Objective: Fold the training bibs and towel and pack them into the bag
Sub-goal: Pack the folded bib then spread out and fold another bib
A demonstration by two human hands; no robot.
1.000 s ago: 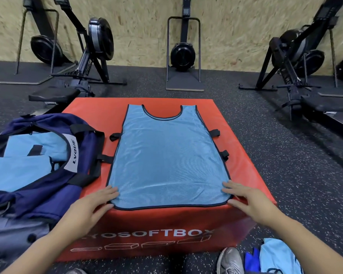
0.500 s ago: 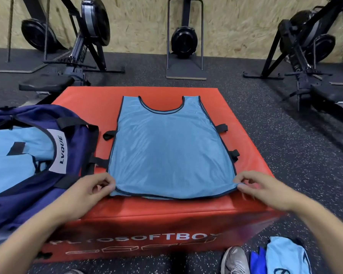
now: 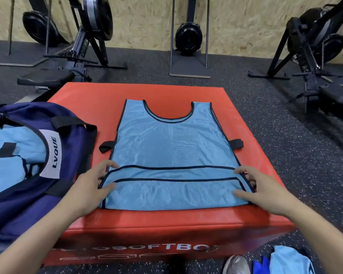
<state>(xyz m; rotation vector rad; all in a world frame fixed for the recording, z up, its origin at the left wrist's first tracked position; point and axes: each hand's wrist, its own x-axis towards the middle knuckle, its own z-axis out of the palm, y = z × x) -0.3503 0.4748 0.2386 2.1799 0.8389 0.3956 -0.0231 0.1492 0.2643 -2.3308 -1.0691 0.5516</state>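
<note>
Light-blue training bib [image 3: 170,147] lies on the red soft box [image 3: 91,103], its near hem doubled over; left hand [image 3: 89,186] and right hand [image 3: 263,188] pinch the fold's two ends.

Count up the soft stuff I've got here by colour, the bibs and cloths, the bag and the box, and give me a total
Light blue: 3, the bib on the box, folded cloth in the bag, and a piece on the floor.
Royal blue: 1, cloth on the floor.
Navy: 1, the bag.
Red: 1, the soft box.
Total: 6. The bag's cloth may be several folded pieces; I cannot tell.
</note>
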